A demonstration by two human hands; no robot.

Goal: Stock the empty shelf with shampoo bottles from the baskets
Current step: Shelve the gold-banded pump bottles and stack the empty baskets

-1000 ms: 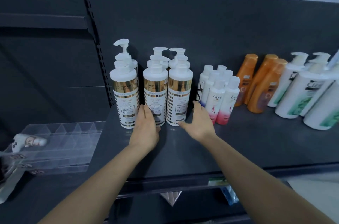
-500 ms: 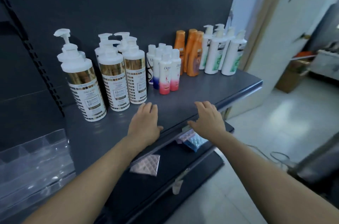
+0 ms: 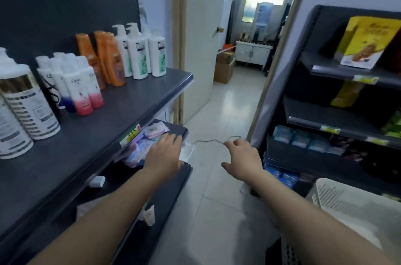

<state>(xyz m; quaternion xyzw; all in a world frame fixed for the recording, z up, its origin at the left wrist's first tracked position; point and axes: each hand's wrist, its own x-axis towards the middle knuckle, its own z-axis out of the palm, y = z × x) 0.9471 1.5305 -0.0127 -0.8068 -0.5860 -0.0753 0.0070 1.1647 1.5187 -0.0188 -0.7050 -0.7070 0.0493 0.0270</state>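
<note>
Dark shelf (image 3: 134, 99) — upright shampoo bottles (image 3: 138, 56)

upright shampoo bottles (image 3: 138, 56) grouped by kind on the dark shelf (image 3: 121, 110), white basket (image 3: 351, 206) well apart

Both bare hands out in front, palms down, holding nothing.

The left hand (image 3: 163, 154) extends from 7 o'clock toward 1 o'clock, fingers straight and close together. The right hand (image 3: 244, 159) extends from 4 o'clock toward 11 o'clock, fingers loosely spread, thumb out toward 9 o'clock. The two hands are apart and about level with each other, and both forearms are bare.
</note>
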